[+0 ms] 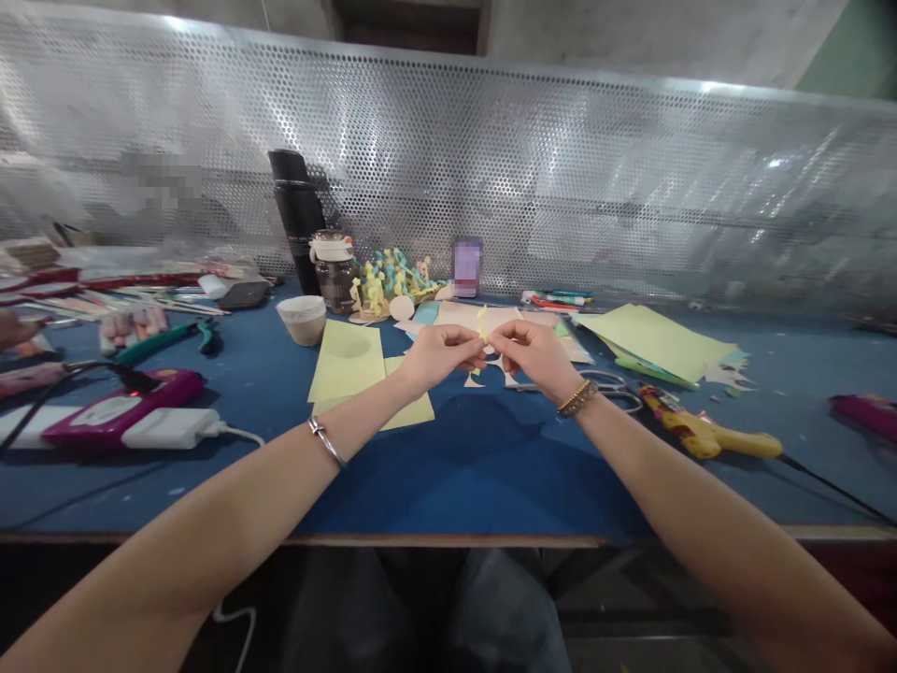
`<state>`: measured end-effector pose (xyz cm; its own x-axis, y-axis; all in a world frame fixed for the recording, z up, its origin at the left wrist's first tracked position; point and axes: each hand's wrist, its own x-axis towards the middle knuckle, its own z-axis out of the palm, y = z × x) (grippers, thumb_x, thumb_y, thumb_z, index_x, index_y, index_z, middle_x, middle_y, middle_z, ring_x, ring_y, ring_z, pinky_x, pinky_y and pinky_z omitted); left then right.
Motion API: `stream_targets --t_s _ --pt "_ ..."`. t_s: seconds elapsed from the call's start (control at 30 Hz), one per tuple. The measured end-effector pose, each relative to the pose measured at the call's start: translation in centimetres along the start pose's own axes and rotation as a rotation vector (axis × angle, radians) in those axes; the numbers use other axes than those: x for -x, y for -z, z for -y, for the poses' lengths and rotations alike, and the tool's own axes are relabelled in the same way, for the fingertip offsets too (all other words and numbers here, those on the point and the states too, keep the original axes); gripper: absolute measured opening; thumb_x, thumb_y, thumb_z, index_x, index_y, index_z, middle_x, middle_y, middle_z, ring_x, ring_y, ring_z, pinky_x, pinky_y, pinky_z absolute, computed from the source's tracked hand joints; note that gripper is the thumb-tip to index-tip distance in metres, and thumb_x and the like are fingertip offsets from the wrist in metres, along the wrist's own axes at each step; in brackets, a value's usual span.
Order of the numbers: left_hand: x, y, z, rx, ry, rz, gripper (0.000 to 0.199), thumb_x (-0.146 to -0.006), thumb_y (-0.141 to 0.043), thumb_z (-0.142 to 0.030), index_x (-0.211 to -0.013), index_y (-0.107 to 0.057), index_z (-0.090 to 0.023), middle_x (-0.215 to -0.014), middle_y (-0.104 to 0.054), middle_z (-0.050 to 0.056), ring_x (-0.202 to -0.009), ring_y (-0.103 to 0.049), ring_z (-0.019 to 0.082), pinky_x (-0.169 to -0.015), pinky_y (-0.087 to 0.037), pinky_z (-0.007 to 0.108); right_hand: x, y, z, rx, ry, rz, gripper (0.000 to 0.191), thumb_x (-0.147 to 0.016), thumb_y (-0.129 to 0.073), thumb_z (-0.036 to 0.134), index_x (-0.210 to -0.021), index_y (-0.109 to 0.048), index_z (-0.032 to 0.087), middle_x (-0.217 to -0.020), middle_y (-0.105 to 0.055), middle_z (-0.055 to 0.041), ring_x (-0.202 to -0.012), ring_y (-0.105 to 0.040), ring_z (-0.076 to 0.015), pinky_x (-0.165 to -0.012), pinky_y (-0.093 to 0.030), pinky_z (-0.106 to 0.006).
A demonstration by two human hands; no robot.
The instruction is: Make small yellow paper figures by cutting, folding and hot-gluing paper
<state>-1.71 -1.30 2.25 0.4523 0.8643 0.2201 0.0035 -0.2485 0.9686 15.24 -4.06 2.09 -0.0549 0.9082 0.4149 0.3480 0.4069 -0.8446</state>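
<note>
Yellow paper scrap between left hand, right hand; lidded jar beyond.

A pale yellow paper scrap shows above the blue worktop, before a silver screen patterned with round holes.

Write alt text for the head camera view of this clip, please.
The person's left hand and right hand pinch a small yellow paper piece between them above a blue worktable. Yellow paper sheets lie left of the hands; scissors and a yellow hot glue gun lie to the right.
</note>
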Motion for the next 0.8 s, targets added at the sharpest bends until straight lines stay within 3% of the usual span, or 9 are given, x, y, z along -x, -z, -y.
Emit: stream_targets --t_s 0.17,0.5,0.8 --pt "-0.06 0.03 0.02 0.012 0.006 -0.001 0.023 -0.075 -0.065 -0.035 -0.079 -0.066 -0.012 -0.072 -0.069 0.006 -0.066 -0.066 0.013 -0.069 -0.055 0.027 0.08 0.0 0.04 0.063 0.061 -0.028 0.02 -0.077 -0.06 0.035 -0.074 -0.059 0.016 -0.058 -0.056 0.0012 -0.045 -0.05 -0.0078 -0.044 -0.042 -0.023" --pt "-0.03 0.05 -0.16 0.003 0.007 -0.023 0.019 -0.078 -0.063 -0.031 -0.078 -0.065 -0.013 -0.076 -0.07 0.007 -0.066 -0.066 0.012 -0.071 -0.054 0.027 -0.33 0.25 -0.52 -0.087 -0.062 0.023 0.026 -0.076 -0.061 0.042 -0.07 -0.059 0.017 -0.052 -0.054 0.0022 -0.044 -0.05 -0.0078 -0.044 -0.042 -0.022" --pt "-0.06 0.09 0.06 -0.034 -0.018 0.003 0.018 -0.077 -0.064 -0.031 -0.079 -0.065 -0.013 -0.072 -0.069 0.007 -0.068 -0.066 0.013 -0.071 -0.054 0.029 -0.08 0.31 -0.26 0.04 0.008 0.014 0.021 -0.077 -0.061 0.037 -0.076 -0.062 0.016 -0.05 -0.054 0.0023 -0.044 -0.049 -0.0089 -0.044 -0.041 -0.023"
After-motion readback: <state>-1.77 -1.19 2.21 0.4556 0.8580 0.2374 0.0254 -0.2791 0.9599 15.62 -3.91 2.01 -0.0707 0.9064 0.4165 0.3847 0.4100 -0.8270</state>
